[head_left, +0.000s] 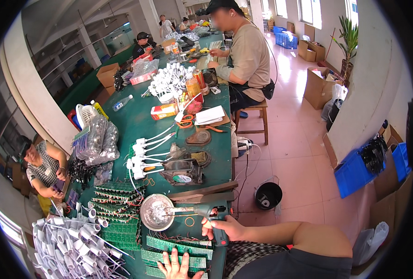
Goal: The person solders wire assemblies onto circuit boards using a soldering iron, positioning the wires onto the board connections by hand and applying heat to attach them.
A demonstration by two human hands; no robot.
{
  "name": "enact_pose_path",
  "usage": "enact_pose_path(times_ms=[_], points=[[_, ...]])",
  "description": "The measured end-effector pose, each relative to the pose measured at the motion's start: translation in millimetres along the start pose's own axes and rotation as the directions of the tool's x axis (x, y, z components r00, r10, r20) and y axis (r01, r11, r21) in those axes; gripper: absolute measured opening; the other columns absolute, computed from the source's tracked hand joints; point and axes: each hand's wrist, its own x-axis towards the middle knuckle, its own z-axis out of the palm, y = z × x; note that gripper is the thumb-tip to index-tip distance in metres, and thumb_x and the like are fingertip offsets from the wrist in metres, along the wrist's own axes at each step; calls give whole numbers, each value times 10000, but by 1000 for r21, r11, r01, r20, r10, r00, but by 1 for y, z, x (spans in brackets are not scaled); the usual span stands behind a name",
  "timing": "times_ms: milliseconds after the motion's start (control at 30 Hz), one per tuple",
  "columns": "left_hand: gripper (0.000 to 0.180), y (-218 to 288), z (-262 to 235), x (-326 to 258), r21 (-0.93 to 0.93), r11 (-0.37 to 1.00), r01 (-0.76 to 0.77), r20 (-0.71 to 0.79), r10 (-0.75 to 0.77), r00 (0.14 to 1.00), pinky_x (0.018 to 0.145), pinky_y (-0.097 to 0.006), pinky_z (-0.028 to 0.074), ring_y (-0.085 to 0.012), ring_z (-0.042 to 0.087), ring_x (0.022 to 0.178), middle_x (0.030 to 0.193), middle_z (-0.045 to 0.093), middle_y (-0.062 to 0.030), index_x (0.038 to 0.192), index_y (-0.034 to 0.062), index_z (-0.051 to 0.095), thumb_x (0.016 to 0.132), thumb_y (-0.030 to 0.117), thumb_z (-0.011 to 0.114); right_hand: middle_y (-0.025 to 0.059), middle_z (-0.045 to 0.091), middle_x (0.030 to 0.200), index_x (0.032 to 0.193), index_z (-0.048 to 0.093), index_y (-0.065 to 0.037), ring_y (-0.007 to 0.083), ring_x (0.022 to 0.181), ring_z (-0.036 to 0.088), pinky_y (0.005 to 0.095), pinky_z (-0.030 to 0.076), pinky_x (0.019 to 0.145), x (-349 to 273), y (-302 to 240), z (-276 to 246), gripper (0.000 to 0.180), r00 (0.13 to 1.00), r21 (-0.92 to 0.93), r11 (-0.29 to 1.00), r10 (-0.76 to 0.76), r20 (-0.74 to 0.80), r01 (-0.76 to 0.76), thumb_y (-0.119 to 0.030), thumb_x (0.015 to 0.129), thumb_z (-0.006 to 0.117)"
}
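My right hand [229, 227] is wrapped round the handle of a dark green pistol-shaped soldering gun [219, 215]. Its long thin tip points left, over a round metal bowl [147, 215] with silvery bits and residue inside. Fingers spread, my left hand [175, 267] lies flat on green circuit boards [157, 256] at the table's near edge. More circuit boards [118, 232] with thin wires are stacked in rows left of the bowl. A small yellowish ring [189, 222] lies between the bowl and the gun.
Many white lamp-holder-like parts [71, 242] are heaped at the near left. Beyond the bowl are dark bars [206, 191], a small black fan [182, 173] and white cabled parts [141, 160]. Co-workers sit along the green table [136, 107]. A black bucket [268, 195] stands on the floor.
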Motion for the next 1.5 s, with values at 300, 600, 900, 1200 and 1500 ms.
enact_pose_path(times_ms=[300, 600, 900, 1200, 1500], points=[[895, 0, 0, -1, 2, 1000, 1, 2, -1, 1000, 1049, -680, 147, -481, 204, 1376, 1512, 270, -221, 1442, 116, 377, 684, 388, 768, 143, 634, 967, 1178, 512, -34, 195, 764, 603, 323, 487, 722, 1, 2, -1, 341, 1000, 10, 1000, -7, 14, 7, -281, 945, 547], [905, -1, 2, -1, -1, 1000, 4, -5, -4, 1000, 1054, -681, 139, -489, 199, 1373, 1509, 271, -221, 1443, 119, 376, 673, 376, 777, 142, 638, 986, 1180, 511, -29, 201, 773, 612, 328, 488, 720, 0, 0, -1, 344, 1000, -10, 1000, 1, 0, -1, -279, 946, 548], [908, -1, 2, -2, -13, 1000, 11, 2, -11, 1000, 1061, -680, 125, -487, 191, 1378, 1511, 265, -223, 1443, 120, 374, 668, 355, 783, 143, 635, 988, 1175, 513, -23, 202, 775, 613, 329, 489, 721, -1, 2, -2, 345, 1000, 10, 1000, 2, 3, -2, -272, 940, 561], [914, 0, 1, 0, -16, 1000, 10, 2, -10, 1000, 1061, -676, 133, -484, 198, 1376, 1514, 261, -223, 1441, 118, 378, 658, 340, 795, 141, 635, 981, 1175, 513, -24, 201, 769, 615, 327, 492, 716, 0, 1, -1, 340, 1000, 8, 1000, -8, 1, 8, -268, 943, 557], [904, 1, -1, 1, -6, 1000, 0, 0, 0, 1000, 1062, -676, 133, -490, 203, 1372, 1516, 259, -223, 1442, 117, 377, 672, 358, 785, 140, 634, 979, 1178, 514, -31, 200, 766, 613, 323, 493, 714, 0, 1, -1, 346, 1000, 1, 1000, -11, 3, 11, -277, 939, 562]])
